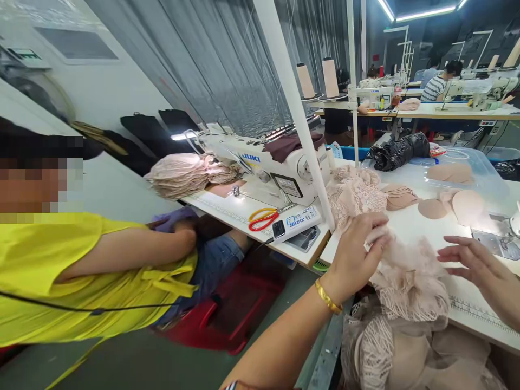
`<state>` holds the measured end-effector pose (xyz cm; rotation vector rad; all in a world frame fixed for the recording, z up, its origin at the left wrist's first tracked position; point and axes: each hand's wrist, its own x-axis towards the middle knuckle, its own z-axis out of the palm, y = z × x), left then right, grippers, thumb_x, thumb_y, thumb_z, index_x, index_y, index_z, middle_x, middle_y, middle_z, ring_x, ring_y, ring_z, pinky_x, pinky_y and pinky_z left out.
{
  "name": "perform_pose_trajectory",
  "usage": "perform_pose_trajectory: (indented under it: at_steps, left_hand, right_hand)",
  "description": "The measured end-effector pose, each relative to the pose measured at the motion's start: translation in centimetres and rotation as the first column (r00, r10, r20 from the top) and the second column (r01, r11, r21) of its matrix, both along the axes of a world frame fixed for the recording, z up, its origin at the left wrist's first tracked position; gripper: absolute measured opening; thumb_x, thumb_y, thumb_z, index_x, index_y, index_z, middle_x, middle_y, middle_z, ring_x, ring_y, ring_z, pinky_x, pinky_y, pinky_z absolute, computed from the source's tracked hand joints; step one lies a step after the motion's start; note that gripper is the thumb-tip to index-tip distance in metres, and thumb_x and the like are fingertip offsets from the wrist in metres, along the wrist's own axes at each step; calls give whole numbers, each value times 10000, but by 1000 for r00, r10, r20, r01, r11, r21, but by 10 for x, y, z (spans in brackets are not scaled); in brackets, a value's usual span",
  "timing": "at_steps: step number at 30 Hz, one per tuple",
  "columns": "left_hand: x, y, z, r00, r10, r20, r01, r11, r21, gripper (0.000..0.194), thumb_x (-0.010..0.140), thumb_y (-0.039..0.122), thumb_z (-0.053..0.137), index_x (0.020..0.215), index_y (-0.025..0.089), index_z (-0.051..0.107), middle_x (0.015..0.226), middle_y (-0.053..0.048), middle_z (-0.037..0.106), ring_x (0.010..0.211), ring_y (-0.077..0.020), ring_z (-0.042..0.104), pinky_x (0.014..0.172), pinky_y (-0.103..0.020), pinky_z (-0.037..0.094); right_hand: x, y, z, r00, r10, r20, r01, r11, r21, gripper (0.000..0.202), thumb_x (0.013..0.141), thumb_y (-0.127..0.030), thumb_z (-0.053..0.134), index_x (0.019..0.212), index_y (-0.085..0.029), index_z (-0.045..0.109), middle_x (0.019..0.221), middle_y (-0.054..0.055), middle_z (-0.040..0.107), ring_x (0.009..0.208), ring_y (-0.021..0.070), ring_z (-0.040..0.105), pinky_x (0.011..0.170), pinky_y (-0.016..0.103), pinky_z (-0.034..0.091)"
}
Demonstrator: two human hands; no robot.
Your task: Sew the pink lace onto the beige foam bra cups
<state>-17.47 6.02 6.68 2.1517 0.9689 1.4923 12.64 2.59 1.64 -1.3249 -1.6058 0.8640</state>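
My left hand [359, 252], with a gold bangle at the wrist, pinches the upper edge of a beige lace piece [414, 295] that hangs over the table's front edge. Just right of the lace, my right hand [483, 271] is open, fingers spread and apart from the fabric. Below, more beige lace and cup-shaped pieces [410, 352] lie bunched, partly hidden by the piece above. Past my left hand sits a heap of lace [355, 192], with a stack of beige pads [400, 197] beside it.
To the left, a person in a yellow top [122, 276] sits at a JUKI sewing machine [260, 162]. Red-handled scissors [264, 219] and a white box [298, 222] lie there. A white post [298, 114] rises near my left hand. A machine's metal plate [493, 241] lies beyond my right hand.
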Motion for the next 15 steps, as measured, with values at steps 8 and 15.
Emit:
perform_pose_trajectory:
  at_steps: [8,15]
  left_hand:
    - [23,3,27,992,124,1,-121,973,195,280,966,193,686,1243,212,647,1329,-132,684,1295,-294,627,1126,-510,495]
    - [26,-95,-47,717,-577,-392,506,817,-276,544,949,468,763,1361,144,617,1294,-148,729,1187,-279,695,1052,-371,572]
  right_hand:
    - [-58,41,-2,899,43,437,-141,971,194,315,1027,-415,529,1178,-275,768,979,75,771,900,278,744,827,435,632]
    - [11,15,27,867,-276,416,120,924,364,465,1024,-506,556,1410,-267,658,1342,164,692,1277,389,617,1030,569,553]
